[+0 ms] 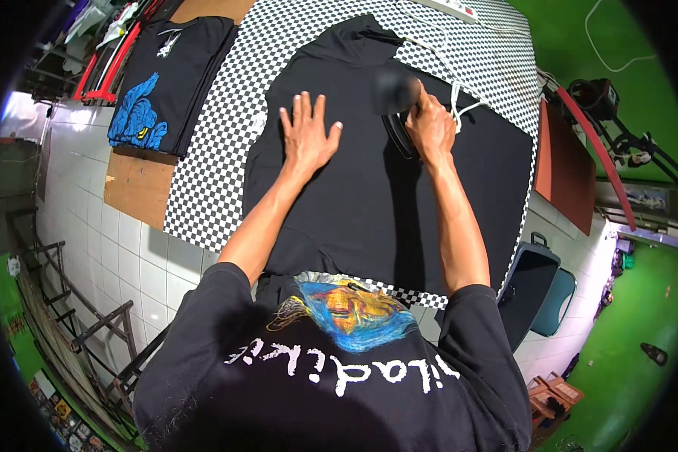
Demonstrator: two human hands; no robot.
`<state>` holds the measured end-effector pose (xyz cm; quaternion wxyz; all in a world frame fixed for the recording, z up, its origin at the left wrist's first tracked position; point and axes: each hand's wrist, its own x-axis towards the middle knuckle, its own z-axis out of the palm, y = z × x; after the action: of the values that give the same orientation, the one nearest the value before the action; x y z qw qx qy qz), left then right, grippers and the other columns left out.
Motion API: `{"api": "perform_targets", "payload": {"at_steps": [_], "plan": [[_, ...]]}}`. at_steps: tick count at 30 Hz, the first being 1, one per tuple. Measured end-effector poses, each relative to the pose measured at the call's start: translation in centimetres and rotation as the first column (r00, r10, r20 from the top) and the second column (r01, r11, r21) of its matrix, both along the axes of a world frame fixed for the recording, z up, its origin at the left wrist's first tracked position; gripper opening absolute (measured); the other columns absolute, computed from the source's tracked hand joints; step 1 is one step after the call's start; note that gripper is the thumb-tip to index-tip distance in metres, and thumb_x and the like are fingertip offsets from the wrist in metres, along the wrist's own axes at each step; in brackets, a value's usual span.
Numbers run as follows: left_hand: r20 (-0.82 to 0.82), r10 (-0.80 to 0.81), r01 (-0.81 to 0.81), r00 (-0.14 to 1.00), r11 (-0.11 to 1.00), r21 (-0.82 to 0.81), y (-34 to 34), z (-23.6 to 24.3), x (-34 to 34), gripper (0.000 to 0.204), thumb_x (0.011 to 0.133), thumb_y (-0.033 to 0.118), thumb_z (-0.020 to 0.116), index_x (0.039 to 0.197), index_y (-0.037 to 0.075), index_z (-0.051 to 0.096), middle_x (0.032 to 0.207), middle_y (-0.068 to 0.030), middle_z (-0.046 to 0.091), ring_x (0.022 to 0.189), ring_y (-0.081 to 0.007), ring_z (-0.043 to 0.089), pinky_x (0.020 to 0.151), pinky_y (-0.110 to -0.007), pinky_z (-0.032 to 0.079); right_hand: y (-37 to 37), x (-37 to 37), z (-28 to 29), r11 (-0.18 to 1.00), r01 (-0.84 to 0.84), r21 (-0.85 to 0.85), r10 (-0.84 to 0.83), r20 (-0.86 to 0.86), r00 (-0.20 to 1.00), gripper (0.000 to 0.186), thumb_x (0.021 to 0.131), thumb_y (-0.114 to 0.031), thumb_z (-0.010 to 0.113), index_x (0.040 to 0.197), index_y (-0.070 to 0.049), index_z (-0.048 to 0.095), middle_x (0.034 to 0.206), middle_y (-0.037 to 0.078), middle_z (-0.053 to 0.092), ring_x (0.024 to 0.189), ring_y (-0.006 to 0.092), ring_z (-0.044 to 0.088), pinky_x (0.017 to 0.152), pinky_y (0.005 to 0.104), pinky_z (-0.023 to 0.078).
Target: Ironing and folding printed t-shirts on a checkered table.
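Observation:
A black garment [335, 218] lies spread over the black-and-white checked cover [211, 128] of the table. My left hand [306, 135] rests on it left of centre, fingers spread and extended. Right of that, my right hand [432, 128] grips a dark iron [399, 132], its upper part blurred, on the garment's upper right area; a white cord lies just beyond. The underside of the iron is hidden, and a long dark shadow runs from it toward me.
Folded black shirts with a blue print [173, 83] lie at upper left, on bare board [132, 188]. A power strip [448, 9] sits at the far edge. A red-brown board [561, 173] and dark chair-like object [527, 279] are at right, metal frames [105, 324] at lower left.

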<state>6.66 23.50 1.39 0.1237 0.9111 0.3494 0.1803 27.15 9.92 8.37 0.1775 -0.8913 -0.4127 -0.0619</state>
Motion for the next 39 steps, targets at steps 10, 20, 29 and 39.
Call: {"api": "perform_targets", "payload": {"at_steps": [10, 20, 29, 39], "plan": [[-0.004, -0.298, 0.290, 0.955, 0.932, -0.219, -13.5, -1.0, 0.5, 0.071, 0.098, 0.040, 0.060, 0.155, 0.003, 0.038, 0.164, -0.0289, 0.025, 0.154, -0.0423, 0.022, 0.123, -0.063, 0.014, -9.1, 6.2, -0.8, 0.980, 0.199, -0.026, -0.194, 0.121, 0.974, 0.048, 0.092, -0.025, 0.067, 0.140, -0.018, 0.062, 0.102, 0.019, 0.074, 0.089, 0.0395, 0.072, 0.078, 0.0494, 0.058], [-0.058, -0.250, 0.229, 0.967, 0.942, -0.245, -18.8, 0.2, 0.0, 0.070, 0.098, 0.037, 0.059, 0.157, 0.005, 0.037, 0.166, -0.0283, 0.021, 0.156, -0.0424, 0.017, 0.124, -0.062, 0.013, -17.4, 13.1, -0.4, 0.959, 0.259, -0.117, -0.239, 0.161, 0.958, 0.050, 0.094, -0.025, 0.065, 0.143, -0.019, 0.059, 0.101, 0.019, 0.074, 0.086, 0.0406, 0.073, 0.076, 0.0502, 0.058], [0.004, -0.276, 0.270, 0.961, 0.939, -0.212, -25.7, 0.7, 7.5, 0.070, 0.098, 0.037, 0.059, 0.155, 0.003, 0.038, 0.165, -0.0294, 0.022, 0.155, -0.0425, 0.021, 0.123, -0.062, 0.016, -23.9, 18.9, -0.8, 0.994, 0.086, -0.065, -0.067, 0.253, 0.965, 0.047, 0.094, -0.020, 0.064, 0.141, -0.014, 0.057, 0.094, 0.019, 0.072, 0.080, 0.0406, 0.072, 0.071, 0.0521, 0.059], [-0.006, -0.207, 0.199, 0.978, 0.949, -0.243, -28.1, -0.5, 14.5, 0.070, 0.098, 0.036, 0.059, 0.156, 0.006, 0.036, 0.167, -0.0267, 0.019, 0.156, -0.0421, 0.019, 0.124, -0.060, 0.013, -25.0, 25.0, 0.7, 0.990, 0.013, -0.141, 0.000, 0.089, 0.996, 0.051, 0.086, -0.013, 0.067, 0.136, -0.016, 0.061, 0.096, 0.020, 0.073, 0.089, 0.0403, 0.072, 0.077, 0.0524, 0.057]]}}
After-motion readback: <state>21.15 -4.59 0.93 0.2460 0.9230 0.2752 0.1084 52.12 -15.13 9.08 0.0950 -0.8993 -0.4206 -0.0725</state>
